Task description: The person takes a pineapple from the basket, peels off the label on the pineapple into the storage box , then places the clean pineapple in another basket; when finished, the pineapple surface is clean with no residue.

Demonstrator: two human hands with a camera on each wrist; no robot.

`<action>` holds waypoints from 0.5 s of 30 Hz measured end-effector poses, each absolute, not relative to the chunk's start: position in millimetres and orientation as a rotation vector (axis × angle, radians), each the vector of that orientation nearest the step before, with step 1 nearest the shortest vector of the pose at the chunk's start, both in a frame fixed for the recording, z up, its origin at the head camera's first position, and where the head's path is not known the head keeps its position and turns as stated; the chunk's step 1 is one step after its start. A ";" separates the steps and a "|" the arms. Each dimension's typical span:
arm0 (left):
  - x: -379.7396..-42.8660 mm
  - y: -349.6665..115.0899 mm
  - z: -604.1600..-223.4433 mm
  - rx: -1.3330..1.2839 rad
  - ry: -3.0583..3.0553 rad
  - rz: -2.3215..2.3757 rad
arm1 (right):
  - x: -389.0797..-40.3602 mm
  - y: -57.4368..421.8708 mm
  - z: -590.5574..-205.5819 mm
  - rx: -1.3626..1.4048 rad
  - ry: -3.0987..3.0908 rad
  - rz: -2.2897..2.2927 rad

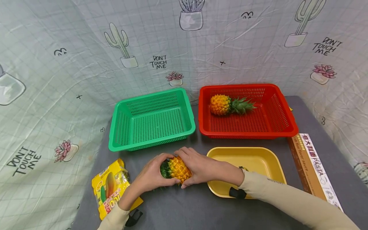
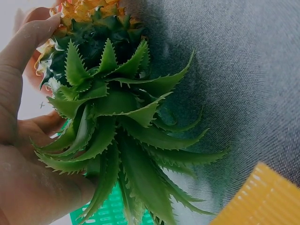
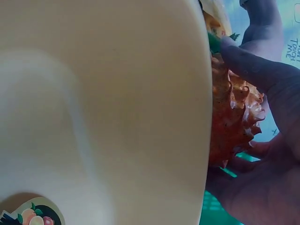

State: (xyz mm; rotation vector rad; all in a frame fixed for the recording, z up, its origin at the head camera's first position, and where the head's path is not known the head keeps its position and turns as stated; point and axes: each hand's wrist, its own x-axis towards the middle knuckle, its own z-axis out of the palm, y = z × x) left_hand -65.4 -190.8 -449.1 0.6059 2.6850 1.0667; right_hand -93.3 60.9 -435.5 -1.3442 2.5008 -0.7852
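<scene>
A small orange pineapple (image 1: pixel 179 169) with a green leafy crown lies sideways near the middle of the grey table, between two hands. The left hand (image 1: pixel 155 171) holds it at the crown end; in the left wrist view the spiky leaves (image 2: pixel 112 112) spread beside the palm, with the thumb against the fruit. Around the rounded end curls the right hand (image 1: pixel 199 166), its thumb and fingers on the skin. In the right wrist view the tray's pale wall (image 3: pixel 108 117) hides part of the fruit (image 3: pixel 234 112).
Behind stand a green basket (image 1: pixel 158 123) and a red basket (image 1: pixel 238 126) holding another pineapple (image 1: pixel 220 104). A yellow tray (image 1: pixel 256 158) sits under the right forearm. At left lies a yellow snack bag (image 1: pixel 110 188); at right, a pasta box (image 1: pixel 313 169).
</scene>
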 end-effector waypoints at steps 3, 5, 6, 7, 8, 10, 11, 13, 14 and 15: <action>-65.5 -190.3 -448.5 0.597 2.679 1.069 | -94.4 60.5 -437.1 -1.345 2.502 -0.779; -65.8 -190.2 -447.8 0.591 2.669 1.063 | -94.3 60.5 -437.9 -1.339 2.503 -0.773; -66.0 -190.2 -447.3 0.588 2.661 1.064 | -94.1 60.6 -438.0 -1.335 2.504 -0.771; -66.3 -190.1 -446.6 0.588 2.656 1.062 | -94.2 60.8 -438.1 -1.328 2.504 -0.767; -66.5 -190.1 -445.6 0.589 2.651 1.061 | -94.1 60.9 -438.0 -1.323 2.503 -0.767; -66.5 -190.0 -443.4 0.588 2.647 1.049 | -94.0 61.2 -437.5 -1.315 2.501 -0.770; -66.4 -189.8 -442.2 0.591 2.649 1.045 | -94.1 61.5 -437.3 -1.312 2.500 -0.770; -65.8 -189.9 -440.0 0.599 2.655 1.040 | -94.4 61.9 -437.2 -1.308 2.499 -0.765; -65.4 -190.2 -439.2 0.607 2.660 1.035 | -94.6 62.0 -437.1 -1.307 2.497 -0.766; -65.0 -190.7 -438.3 0.620 2.665 1.030 | -94.7 62.2 -437.2 -1.306 2.496 -0.765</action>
